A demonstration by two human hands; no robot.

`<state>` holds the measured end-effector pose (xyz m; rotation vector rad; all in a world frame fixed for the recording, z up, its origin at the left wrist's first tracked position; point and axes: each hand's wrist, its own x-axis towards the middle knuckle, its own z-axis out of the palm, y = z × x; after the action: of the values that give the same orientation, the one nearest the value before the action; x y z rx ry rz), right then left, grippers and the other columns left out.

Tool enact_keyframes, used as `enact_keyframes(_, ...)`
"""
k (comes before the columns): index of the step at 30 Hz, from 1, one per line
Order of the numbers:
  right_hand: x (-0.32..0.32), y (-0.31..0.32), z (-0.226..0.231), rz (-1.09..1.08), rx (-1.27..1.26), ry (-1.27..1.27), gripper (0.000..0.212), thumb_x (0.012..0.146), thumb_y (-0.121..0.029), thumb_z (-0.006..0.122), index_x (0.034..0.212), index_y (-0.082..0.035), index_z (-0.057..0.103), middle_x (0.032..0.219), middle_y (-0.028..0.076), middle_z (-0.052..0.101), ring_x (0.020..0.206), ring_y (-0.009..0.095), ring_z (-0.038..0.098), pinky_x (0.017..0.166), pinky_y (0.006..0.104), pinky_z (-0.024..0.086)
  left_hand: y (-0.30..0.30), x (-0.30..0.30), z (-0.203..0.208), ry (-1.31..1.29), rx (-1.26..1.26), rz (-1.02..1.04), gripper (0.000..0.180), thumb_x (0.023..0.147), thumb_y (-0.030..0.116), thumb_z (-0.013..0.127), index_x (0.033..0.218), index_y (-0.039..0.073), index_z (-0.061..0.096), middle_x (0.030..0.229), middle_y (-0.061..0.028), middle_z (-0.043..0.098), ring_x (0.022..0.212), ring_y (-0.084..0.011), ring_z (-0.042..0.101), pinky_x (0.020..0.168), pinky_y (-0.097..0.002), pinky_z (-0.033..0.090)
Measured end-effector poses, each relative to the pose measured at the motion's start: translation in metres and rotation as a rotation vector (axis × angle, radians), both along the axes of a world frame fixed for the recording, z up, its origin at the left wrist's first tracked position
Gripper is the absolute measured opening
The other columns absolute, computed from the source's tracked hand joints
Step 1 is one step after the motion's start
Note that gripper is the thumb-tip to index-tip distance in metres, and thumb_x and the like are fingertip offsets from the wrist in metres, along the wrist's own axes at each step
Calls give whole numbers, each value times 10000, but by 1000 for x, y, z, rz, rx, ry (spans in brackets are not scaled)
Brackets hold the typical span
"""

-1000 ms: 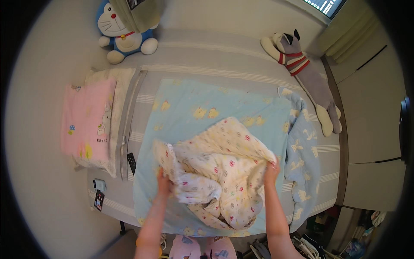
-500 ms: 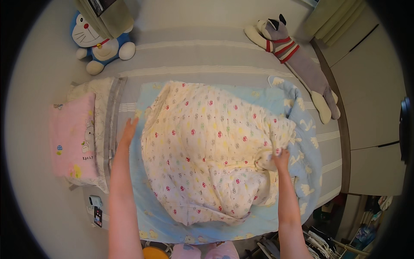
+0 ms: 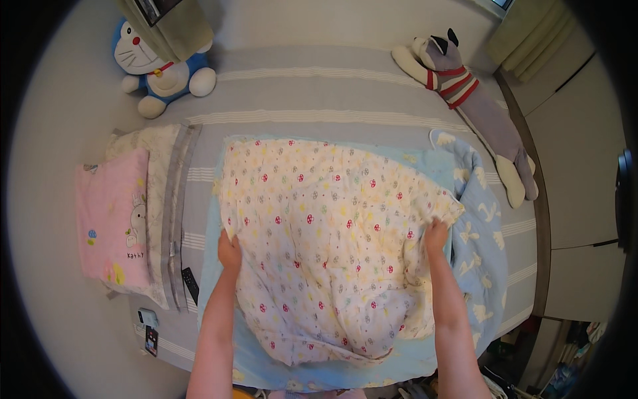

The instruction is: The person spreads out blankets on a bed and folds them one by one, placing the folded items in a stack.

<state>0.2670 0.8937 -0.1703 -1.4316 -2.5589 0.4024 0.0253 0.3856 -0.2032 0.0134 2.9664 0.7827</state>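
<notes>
A white blanket (image 3: 325,246) printed with small red, yellow and grey mushrooms lies spread over a light blue sheet (image 3: 279,379), its lower half in folds. At its left edge, my left hand (image 3: 230,251) is closed on the cloth. My right hand (image 3: 436,235) grips the bunched right edge, below a corner that points right. A blue quilt with white shapes (image 3: 478,246) lies rumpled just right of that hand.
Left, a pink pillow (image 3: 113,226) lies on a pale grey-edged pillow (image 3: 165,266). A remote (image 3: 191,286), a light blue device (image 3: 147,318) and a phone (image 3: 151,340) lie nearby. Plush toys, one blue-and-white (image 3: 169,83) and one grey (image 3: 485,120), rest at the far corners.
My left hand has come right and down from beside the blanket and now holds its left edge. The far part lies flatter and straighter. My right hand keeps its hold. A remote has come into view.
</notes>
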Motion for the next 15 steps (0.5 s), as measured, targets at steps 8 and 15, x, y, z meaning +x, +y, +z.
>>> enact_keyframes(8,5,0,41,120,217,379,305,668,-18,512,969,-34,556,1023,169,458,890,295,480,771,380,393,-26,-30,32,149,117,-30,445,741,125,524,1151,12,393,962,-184,534,886,-334,516,758,-376,407)
enact_keyframes(15,54,-81,32,158,216,133,493,668,-60,513,1146,4,415,1196,245,346,1114,365,324,937,412,269,-66,26,-11,-74,216,4,618,734,135,566,1223,-64,245,1160,-260,392,1085,-338,400,900,-335,333)
